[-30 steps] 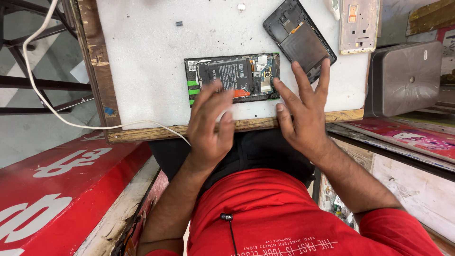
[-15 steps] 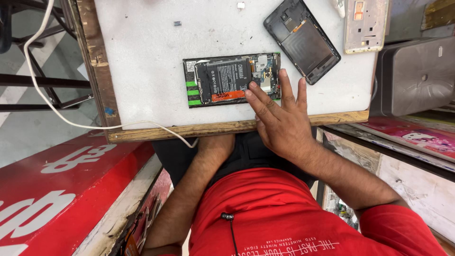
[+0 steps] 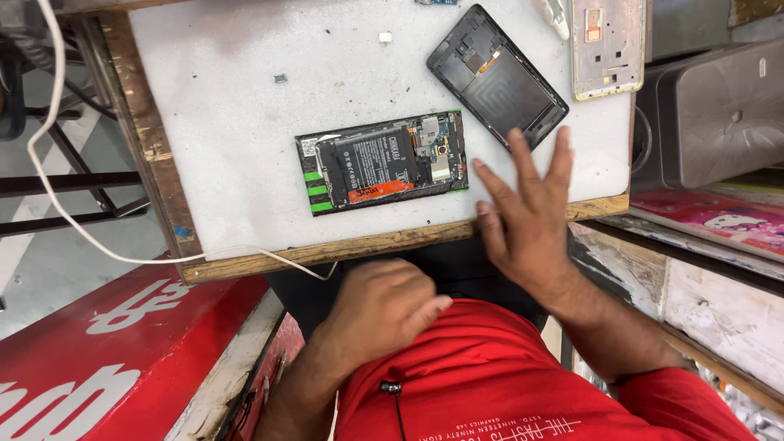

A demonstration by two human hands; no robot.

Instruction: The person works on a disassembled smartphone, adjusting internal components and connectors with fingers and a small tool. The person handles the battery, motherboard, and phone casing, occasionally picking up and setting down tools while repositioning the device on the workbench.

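White desk [image 3: 229, 122] carries an opened phone [image 3: 382, 162] near its front edge. Right hand [image 3: 527, 220] hovers just right of it, fingers spread, holding nothing; left hand [image 3: 380, 314] sits loosely curled below. A careless sweep could knock the phone off.

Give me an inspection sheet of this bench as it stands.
Surface: white board with worn wooden edge, scuffed.
Job's things: opened phone, battery and circuit board exposed, lying flat.
Clutter: dark back cover; pale phone frame; small loose bits near the top.
Hands: right hand spread over the bench's front edge, holding nothing; left hand loosely closed below the edge; contents cannot be told.
Cables: white cable trailing off the left.
Surroundings: red panel; grey box.
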